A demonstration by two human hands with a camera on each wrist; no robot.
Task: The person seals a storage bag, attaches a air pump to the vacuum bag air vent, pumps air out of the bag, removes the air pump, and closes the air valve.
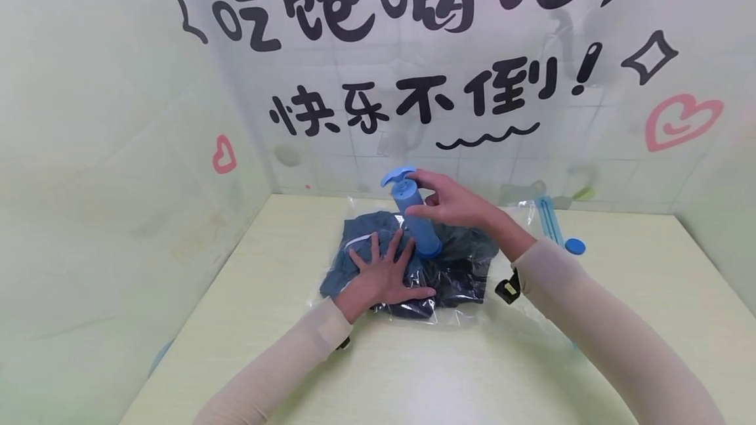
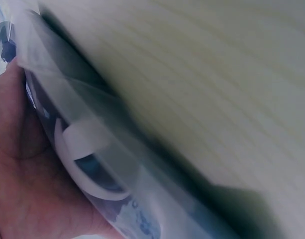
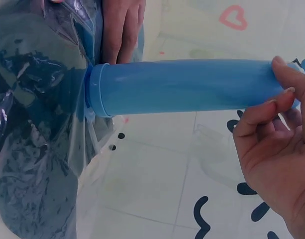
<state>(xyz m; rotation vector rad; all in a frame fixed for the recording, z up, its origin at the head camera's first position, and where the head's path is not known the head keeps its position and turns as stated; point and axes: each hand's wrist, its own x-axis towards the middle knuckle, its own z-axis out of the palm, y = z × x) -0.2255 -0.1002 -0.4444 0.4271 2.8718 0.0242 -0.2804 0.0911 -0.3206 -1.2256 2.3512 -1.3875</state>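
Note:
Dark blue-grey folded clothes lie inside a clear plastic vacuum bag on the table. A blue hand pump stands on the bag, slightly tilted, its wide base against the plastic. My right hand pinches the pump's upper end between thumb and fingers, just under its T-shaped handle. With fingers spread, my left hand presses flat on the bag, left of the pump. In the left wrist view, the bag's edge and a white drawstring show beside that palm.
A round blue cap lies on the pale wooden table, right of the bag. Near it runs the bag's teal zip strip. Behind rises a white curtain printed with black characters. Another curtain hangs at the left.

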